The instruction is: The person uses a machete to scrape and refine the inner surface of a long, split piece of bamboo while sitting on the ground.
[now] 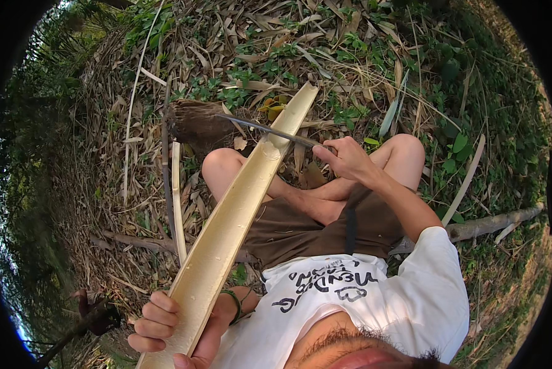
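Note:
A long split length of bamboo [227,227], pale and hollowed like a trough, slants across my lap from lower left to upper middle. Its lower end is gripped by my left hand [160,325], with fingers curled over one edge and the thumb at the other. My right hand [348,158] is closed around the handle of a long knife [251,123]. The dark blade lies across the bamboo's far part, close to a round node mark, with its tip reaching out past the left edge. Whether the blade is cutting in, I cannot tell.
A brown wood block [196,121] sits just left of the knife tip. Thin bamboo strips [177,197] lie on the left, another pale strip [465,178] on the right. A branch [494,224] runs behind my crossed legs [319,200]. Dry leaves and green plants cover the ground.

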{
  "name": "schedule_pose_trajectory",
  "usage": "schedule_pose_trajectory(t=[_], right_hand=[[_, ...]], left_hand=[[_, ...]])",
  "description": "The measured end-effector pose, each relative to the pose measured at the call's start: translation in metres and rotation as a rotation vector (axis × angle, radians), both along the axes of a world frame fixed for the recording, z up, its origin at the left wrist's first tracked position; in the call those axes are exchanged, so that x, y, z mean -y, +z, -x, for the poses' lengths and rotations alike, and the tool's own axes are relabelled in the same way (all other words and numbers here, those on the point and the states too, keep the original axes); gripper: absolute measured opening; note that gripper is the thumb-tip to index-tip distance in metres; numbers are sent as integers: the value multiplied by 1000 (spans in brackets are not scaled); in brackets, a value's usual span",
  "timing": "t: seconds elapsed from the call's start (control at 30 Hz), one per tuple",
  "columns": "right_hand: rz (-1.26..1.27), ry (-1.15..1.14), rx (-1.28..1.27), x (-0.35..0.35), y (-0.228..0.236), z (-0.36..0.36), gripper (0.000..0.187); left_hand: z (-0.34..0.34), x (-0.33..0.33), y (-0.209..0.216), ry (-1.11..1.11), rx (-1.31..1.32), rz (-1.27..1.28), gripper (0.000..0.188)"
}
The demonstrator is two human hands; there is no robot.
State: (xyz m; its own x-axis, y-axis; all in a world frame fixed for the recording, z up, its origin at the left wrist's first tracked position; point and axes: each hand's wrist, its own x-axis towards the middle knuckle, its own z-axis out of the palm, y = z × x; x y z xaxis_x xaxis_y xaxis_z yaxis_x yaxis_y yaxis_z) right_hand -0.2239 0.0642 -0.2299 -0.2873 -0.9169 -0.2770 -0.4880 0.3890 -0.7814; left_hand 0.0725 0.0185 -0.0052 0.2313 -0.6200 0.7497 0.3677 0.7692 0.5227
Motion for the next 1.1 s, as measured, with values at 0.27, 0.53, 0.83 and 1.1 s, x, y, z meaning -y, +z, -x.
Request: schedule_pose_trajectory(t=[0.27, 0.53, 0.83, 1.1], right_hand=[[-73, -25, -18, -2, 5, 1, 72], [-186, -276, -27, 20, -77, 44, 83], [-250, -197, 37, 17, -16, 6, 86], [-25, -205, 161, -20, 21, -40, 79]], left_hand=[[-1, 5, -2, 23, -53, -25, 30], [5, 10, 12, -68, -110, -93, 33], [-13, 24, 58, -243, -65, -98, 28], [-29, 24, 63, -285, -11, -103, 29]])
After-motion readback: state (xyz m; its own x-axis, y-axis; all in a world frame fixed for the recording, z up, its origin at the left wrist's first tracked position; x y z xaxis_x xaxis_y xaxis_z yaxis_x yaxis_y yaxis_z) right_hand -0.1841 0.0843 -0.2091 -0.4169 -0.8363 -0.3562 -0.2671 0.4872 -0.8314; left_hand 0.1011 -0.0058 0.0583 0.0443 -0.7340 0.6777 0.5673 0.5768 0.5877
